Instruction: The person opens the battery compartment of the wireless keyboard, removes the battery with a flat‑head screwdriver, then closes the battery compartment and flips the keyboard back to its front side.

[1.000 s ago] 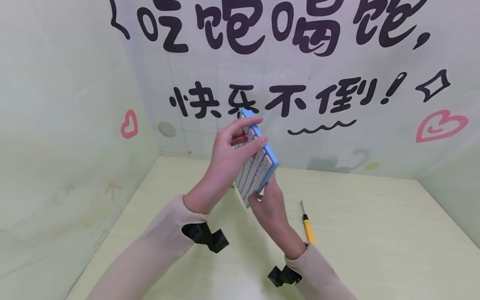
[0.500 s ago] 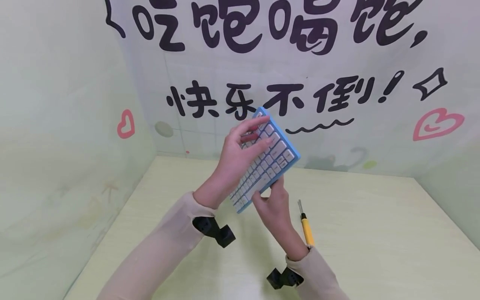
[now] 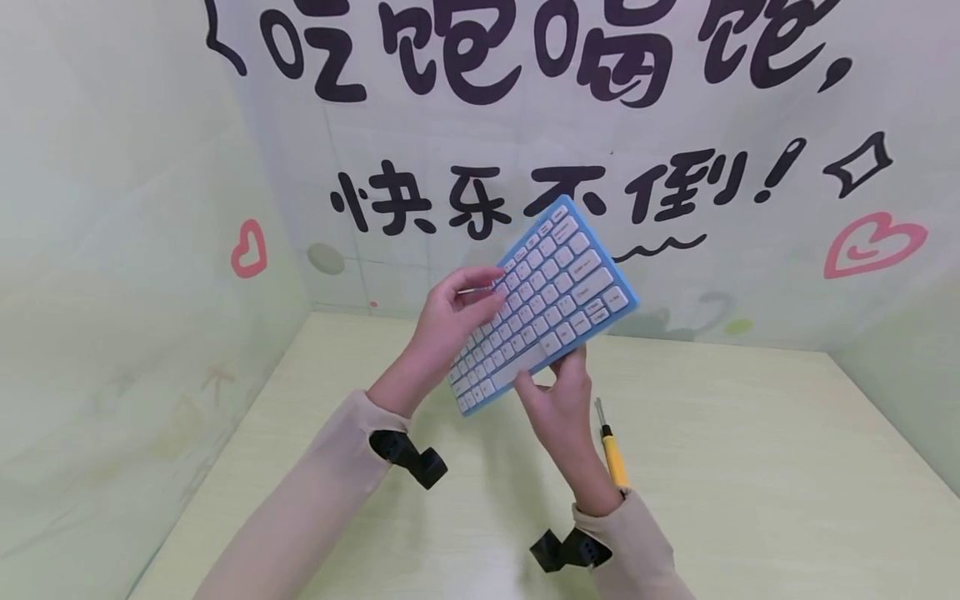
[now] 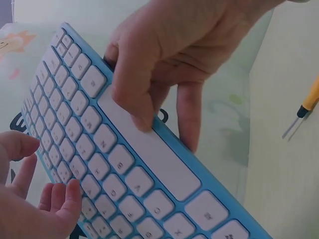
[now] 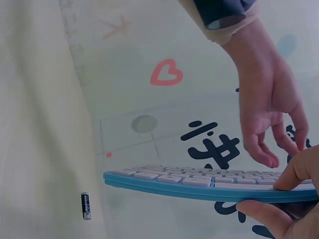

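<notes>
A blue keyboard with white keys (image 3: 551, 287) is held up above the table, tilted, its keys facing the head camera. My right hand (image 3: 558, 404) pinches its lower long edge, thumb on the space bar (image 4: 149, 142) and fingers underneath. My left hand (image 3: 457, 321) hovers by the keyboard's upper left side with fingers loosely bent. In the right wrist view, a gap shows between the left hand (image 5: 269, 104) and the keys (image 5: 197, 180).
A screwdriver with a yellow handle (image 3: 615, 458) lies on the pale table (image 3: 750, 467) beside the right forearm. A small dark battery (image 5: 86, 205) lies on the table in the right wrist view. Printed walls (image 3: 480, 125) stand behind and at both sides.
The keyboard has turned from nearly edge-on to face the head camera and shifted right with the right hand. My left hand has slid left and down along it, away from its right end.
</notes>
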